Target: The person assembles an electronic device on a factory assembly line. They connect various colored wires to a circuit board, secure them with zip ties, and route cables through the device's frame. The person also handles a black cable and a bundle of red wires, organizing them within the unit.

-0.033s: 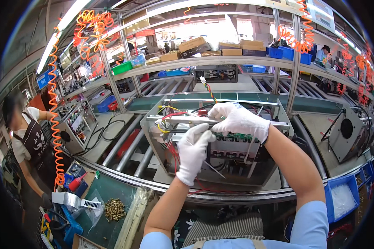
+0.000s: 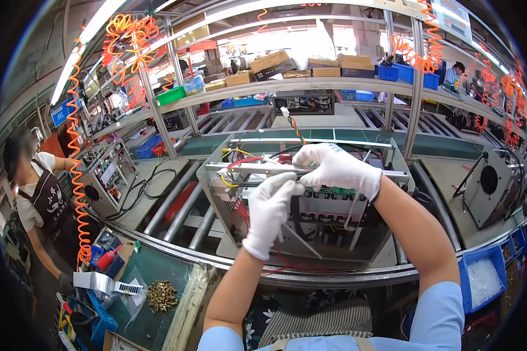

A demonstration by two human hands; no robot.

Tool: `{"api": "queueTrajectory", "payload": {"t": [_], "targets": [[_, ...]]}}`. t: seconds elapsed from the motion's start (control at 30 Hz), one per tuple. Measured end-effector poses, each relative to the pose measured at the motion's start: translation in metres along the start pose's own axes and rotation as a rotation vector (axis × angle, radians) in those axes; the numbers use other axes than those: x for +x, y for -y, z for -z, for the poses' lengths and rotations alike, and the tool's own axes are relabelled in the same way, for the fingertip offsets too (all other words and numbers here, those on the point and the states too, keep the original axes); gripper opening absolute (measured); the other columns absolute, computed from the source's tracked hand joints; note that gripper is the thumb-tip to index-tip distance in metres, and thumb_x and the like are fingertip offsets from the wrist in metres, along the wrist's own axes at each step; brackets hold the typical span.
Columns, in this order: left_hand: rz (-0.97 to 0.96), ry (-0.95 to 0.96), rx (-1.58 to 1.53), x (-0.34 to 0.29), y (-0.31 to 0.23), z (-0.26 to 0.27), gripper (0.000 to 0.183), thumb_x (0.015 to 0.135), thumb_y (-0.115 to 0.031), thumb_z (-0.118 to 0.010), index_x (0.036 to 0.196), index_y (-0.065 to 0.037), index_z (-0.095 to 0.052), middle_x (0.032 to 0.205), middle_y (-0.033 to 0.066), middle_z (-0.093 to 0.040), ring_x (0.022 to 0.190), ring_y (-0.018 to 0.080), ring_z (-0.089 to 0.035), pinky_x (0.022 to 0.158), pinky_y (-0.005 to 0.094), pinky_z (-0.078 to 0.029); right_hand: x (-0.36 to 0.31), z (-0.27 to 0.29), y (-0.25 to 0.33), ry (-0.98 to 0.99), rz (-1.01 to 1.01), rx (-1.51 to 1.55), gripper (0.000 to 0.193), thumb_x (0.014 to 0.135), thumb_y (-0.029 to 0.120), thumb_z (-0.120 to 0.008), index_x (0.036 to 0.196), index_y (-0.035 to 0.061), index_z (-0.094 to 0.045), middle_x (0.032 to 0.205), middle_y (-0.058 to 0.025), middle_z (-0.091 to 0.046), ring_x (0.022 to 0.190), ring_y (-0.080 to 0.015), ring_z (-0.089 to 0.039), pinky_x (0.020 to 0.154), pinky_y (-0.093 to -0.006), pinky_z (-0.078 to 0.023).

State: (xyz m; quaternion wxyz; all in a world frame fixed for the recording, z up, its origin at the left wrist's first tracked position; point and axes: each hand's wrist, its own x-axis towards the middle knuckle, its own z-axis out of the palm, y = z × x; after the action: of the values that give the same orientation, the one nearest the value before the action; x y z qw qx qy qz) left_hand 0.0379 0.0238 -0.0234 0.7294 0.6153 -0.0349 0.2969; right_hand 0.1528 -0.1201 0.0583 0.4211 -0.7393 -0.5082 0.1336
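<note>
Both your gloved hands are on the open metal chassis (image 2: 310,193), which sits on the roller conveyor (image 2: 175,207). Left hand (image 2: 269,210): grip pinched together on wiring at the top rail. Right hand (image 2: 339,169): grip clamped over that top rail (image 2: 246,168), beside the green circuit board (image 2: 334,193).

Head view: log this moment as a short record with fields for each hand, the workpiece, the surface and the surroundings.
left hand: white-gloved left hand, fingers pinched at the front of the chassis, beside the right hand
right hand: white-gloved right hand, resting on the top rail of the chassis
workpiece: open metal chassis with coloured wires and a green circuit board
surface: roller conveyor
left bench: pile of brass screws
far left: person in a dark apron
right: blue bin
</note>
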Motion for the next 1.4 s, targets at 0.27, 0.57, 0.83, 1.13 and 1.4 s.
{"api": "queueTrajectory", "payload": {"t": [0.27, 0.57, 0.83, 1.13, 1.4], "targets": [[0.042, 0.135, 0.01, 0.021, -0.018, 0.017, 0.022, 0.094, -0.022, -0.062, 0.099, -0.001, -0.069, 0.076, 0.008, -0.072, 0.039, -0.0006, -0.033, 0.037, 0.0171, -0.021, 0.005, -0.002, -0.001, 0.041, -0.017, 0.044, 0.036, 0.08, 0.007, -0.074, 0.111, -0.0015, -0.059, 0.096, -0.0056, -0.064, 0.072, -0.0088, -0.058, 0.065, -0.0252, -0.051], [0.1, 0.132, 0.074, 0.021, -0.022, 0.016, 0.02, 0.091, -0.019, -0.063, 0.087, -0.001, -0.071, 0.068, 0.0063, -0.069, 0.038, -0.0003, -0.032, 0.037, 0.0175, -0.02, 0.003, 0.002, 0.002, 0.028, -0.03, 0.033, 0.041, 0.074, 0.005, -0.07, 0.112, -0.005, -0.059, 0.096, -0.0119, -0.067, 0.071, -0.0122, -0.06, 0.062, -0.0271, -0.052], [0.029, 0.086, 0.365, 0.033, -0.028, 0.001, 0.023, 0.093, -0.023, -0.064, 0.082, -0.003, -0.066, 0.062, 0.0008, -0.061, 0.055, 0.0062, -0.051, 0.05, 0.0209, -0.038, 0.008, -0.001, -0.022, 0.005, 0.158, 0.002, 0.03, 0.075, 0.002, -0.067, 0.105, -0.0021, -0.063, 0.086, -0.0029, -0.067, 0.072, -0.0078, -0.054, 0.063, -0.025, -0.048], [-0.265, -0.048, 0.703, 0.04, -0.023, 0.001, 0.019, 0.09, -0.016, -0.067, 0.099, 0.001, -0.067, 0.087, 0.0064, -0.069, 0.079, 0.0094, -0.061, 0.073, 0.0249, -0.048, 0.005, -0.003, -0.009, 0.039, 0.125, 0.033, 0.03, 0.074, 0.005, -0.066, 0.104, -0.0029, -0.065, 0.082, -0.0036, -0.066, 0.068, -0.0071, -0.054, 0.059, -0.0255, -0.048], [-0.148, 0.032, 0.01, 0.011, -0.025, 0.0, 0.01, 0.094, -0.008, -0.06, 0.1, 0.0, -0.064, 0.094, 0.0046, -0.067, 0.082, 0.0078, -0.059, 0.074, 0.0232, -0.047, 0.0, 0.002, -0.003, 0.056, 0.028, -0.046, 0.033, 0.081, 0.008, -0.071, 0.11, -0.0048, -0.062, 0.101, -0.0086, -0.07, 0.091, -0.0112, -0.061, 0.081, -0.027, -0.051]]}}
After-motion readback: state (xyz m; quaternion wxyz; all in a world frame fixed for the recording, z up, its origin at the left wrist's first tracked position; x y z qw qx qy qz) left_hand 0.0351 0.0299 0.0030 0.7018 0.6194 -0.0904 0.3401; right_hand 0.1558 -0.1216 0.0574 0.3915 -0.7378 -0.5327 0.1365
